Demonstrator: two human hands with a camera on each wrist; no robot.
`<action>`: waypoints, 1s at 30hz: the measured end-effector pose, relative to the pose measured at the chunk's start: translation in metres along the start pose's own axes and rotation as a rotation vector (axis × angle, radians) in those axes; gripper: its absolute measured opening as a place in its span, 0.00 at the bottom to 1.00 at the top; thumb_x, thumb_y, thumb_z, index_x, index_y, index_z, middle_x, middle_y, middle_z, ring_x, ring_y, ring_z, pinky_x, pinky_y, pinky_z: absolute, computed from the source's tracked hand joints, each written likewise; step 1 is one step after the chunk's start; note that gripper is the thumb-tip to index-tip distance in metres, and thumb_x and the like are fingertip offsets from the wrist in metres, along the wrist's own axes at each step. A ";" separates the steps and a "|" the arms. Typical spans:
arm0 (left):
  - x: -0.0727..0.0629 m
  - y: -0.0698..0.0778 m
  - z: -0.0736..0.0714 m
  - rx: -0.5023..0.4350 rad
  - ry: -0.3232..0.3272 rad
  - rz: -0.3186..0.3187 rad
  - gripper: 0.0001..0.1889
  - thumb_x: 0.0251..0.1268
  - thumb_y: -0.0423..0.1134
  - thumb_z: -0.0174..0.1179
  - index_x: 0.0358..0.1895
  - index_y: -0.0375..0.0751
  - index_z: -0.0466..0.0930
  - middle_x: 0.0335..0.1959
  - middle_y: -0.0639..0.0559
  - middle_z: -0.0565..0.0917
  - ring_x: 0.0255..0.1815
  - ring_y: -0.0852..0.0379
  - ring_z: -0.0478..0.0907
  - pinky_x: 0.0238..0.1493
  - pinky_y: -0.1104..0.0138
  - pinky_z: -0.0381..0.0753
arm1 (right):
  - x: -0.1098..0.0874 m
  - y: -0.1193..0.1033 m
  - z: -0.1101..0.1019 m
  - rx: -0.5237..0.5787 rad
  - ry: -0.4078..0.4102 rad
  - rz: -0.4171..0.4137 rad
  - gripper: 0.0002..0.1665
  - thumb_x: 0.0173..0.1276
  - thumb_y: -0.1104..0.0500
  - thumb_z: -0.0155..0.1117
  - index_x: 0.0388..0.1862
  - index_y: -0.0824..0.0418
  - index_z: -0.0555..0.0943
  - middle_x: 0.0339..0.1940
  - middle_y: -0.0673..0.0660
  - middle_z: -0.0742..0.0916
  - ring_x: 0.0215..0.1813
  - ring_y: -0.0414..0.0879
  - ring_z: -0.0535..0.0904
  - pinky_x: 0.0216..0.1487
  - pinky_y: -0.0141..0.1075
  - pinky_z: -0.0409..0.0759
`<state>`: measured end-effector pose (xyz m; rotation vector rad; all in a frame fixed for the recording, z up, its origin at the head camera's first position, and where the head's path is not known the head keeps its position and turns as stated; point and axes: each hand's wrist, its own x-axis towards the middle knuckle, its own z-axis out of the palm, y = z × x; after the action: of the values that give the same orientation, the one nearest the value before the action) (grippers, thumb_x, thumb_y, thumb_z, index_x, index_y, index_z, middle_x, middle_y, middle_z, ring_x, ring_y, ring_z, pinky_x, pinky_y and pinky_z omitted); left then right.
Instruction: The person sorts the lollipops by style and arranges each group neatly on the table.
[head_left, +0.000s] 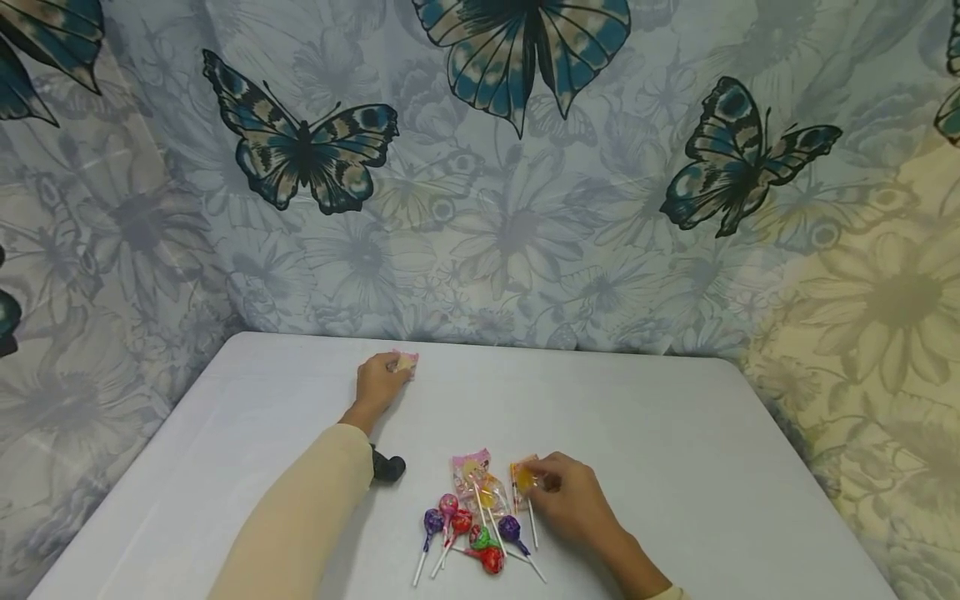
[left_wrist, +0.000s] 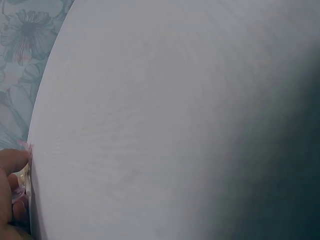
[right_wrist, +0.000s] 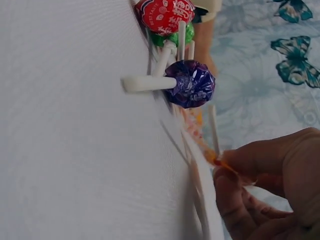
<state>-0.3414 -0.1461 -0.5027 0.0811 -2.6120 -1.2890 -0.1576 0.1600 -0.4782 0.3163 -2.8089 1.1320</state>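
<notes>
At the table's far edge my left hand pinches a lollipop in a clear-and-pink wrapper; in the left wrist view its wrapper shows between thumb and fingers. My right hand, nearer to me, pinches the edge of a flat lollipop in an orange-edged wrapper, its white stick pointing toward me. Left of that hand lie a pink-wrapped flat lollipop and a pile of round ones: purple, red, green and pink. Another purple lollipop is at the pile's left.
Everything lies on a white table with rounded far corners. Behind it hangs a flowered cloth with large butterflies. A black rounded object sticks out beside the left sleeve.
</notes>
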 end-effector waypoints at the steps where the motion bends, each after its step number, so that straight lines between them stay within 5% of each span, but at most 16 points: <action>1: 0.000 0.000 0.000 -0.002 0.002 0.006 0.24 0.56 0.37 0.68 0.55 0.29 0.79 0.56 0.36 0.79 0.62 0.39 0.70 0.64 0.54 0.65 | 0.000 -0.001 -0.001 0.017 0.016 0.003 0.18 0.50 0.68 0.75 0.43 0.60 0.87 0.32 0.44 0.82 0.31 0.38 0.75 0.32 0.31 0.77; 8: 0.001 -0.002 0.002 -0.006 0.003 0.024 0.24 0.55 0.37 0.68 0.55 0.28 0.79 0.56 0.36 0.78 0.61 0.38 0.70 0.64 0.54 0.65 | 0.000 -0.014 -0.012 0.156 0.114 0.008 0.21 0.50 0.72 0.74 0.45 0.59 0.87 0.35 0.45 0.83 0.32 0.39 0.78 0.35 0.30 0.80; 16: -0.001 -0.001 0.000 -0.006 0.011 0.034 0.24 0.54 0.36 0.69 0.54 0.27 0.79 0.55 0.35 0.79 0.61 0.38 0.71 0.63 0.53 0.65 | 0.010 -0.031 -0.028 0.271 0.183 -0.097 0.23 0.52 0.73 0.74 0.47 0.58 0.86 0.38 0.47 0.85 0.33 0.43 0.80 0.37 0.33 0.82; 30: -0.002 -0.001 -0.001 -0.038 0.003 0.018 0.25 0.54 0.37 0.69 0.56 0.29 0.78 0.58 0.36 0.77 0.62 0.38 0.70 0.64 0.53 0.64 | 0.035 -0.091 -0.059 0.309 0.197 -0.225 0.20 0.56 0.76 0.68 0.50 0.73 0.82 0.42 0.64 0.84 0.33 0.51 0.79 0.35 0.36 0.82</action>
<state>-0.3396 -0.1474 -0.5033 0.0533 -2.5785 -1.3314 -0.1708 0.1319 -0.3684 0.4993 -2.3586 1.4518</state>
